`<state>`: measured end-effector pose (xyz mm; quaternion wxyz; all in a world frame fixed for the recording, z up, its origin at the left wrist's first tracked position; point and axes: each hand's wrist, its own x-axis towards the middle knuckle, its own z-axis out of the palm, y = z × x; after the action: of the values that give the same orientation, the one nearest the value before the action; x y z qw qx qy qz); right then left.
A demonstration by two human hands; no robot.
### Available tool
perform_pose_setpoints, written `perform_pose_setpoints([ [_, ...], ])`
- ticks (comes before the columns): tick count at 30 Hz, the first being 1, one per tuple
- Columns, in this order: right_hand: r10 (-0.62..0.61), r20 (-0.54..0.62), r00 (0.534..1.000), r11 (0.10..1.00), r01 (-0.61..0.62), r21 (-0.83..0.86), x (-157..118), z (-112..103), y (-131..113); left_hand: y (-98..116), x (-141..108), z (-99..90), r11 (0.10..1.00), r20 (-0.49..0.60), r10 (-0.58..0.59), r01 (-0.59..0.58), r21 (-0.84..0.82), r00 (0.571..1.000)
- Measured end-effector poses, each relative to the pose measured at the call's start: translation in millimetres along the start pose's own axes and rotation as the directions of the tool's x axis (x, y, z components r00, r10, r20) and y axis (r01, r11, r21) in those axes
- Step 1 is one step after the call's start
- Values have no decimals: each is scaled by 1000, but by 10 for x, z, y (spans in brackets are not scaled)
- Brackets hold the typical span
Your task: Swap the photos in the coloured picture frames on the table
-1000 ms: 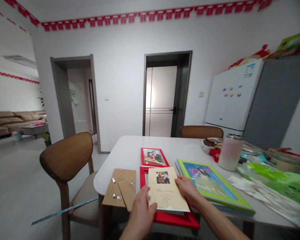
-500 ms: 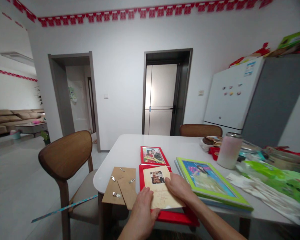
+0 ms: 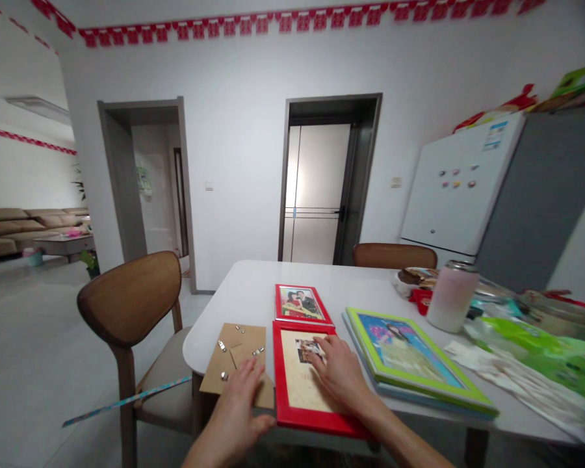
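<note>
A cream photo sheet (image 3: 299,387) with a small picture lies inside the red picture frame (image 3: 281,396) at the table's front edge. The spread fingers of my right hand (image 3: 342,374) rest on the sheet and cover part of its picture and right side. To the left, my left hand (image 3: 238,409) reaches over the brown backing board (image 3: 219,367), fingers outstretched; whether it presses on the board I cannot tell. Small metal clips (image 3: 223,346) are fixed on the board. Just behind stands a second red frame (image 3: 322,313), lying flat with a couple's photo.
Right of the red frame, a green frame (image 3: 468,394) lies on top of a stack. Farther right are a pink-white bottle (image 3: 452,298), white gloves or cloth (image 3: 492,370) and a green packet (image 3: 541,351). A wooden chair (image 3: 131,292) stands at the left.
The cream sheet, held above the frame by both hands before, now lies inside it. My left hand has moved left to the brown board; my right hand has stayed on the sheet.
</note>
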<state>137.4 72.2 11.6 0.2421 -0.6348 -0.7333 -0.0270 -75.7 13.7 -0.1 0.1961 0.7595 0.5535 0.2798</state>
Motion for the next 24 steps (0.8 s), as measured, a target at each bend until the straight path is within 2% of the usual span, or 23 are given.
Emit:
perform_pose_setpoints([
  [3,-152,48,987,978,143,149,-74,3,-406,-369,-32,-185,979,-102,-134,147,139,986],
  [6,-280,126,952,946,251,207,-150,96,-833,-601,-7,-224,955,-166,-192,223,194,967],
  [8,-299,140,944,943,270,193,-173,191,-1017,-657,22,-208,956,-176,-184,218,196,967],
  [11,-273,116,955,942,241,232,-154,273,-1093,-624,51,-210,968,-204,-171,203,146,964],
  [14,-247,64,967,916,212,340,-128,180,-984,-465,56,-253,987,-249,-135,152,48,959],
  [18,-246,-2,969,883,225,413,-192,-102,-634,-95,77,-205,998,-267,-60,50,-43,962],
  [21,-198,38,979,878,160,451,-305,-240,-259,196,130,-18,997,-156,-22,10,-77,988],
  [24,-153,81,985,895,104,433,-411,-276,88,404,188,209,996,-53,20,-25,-90,998],
])
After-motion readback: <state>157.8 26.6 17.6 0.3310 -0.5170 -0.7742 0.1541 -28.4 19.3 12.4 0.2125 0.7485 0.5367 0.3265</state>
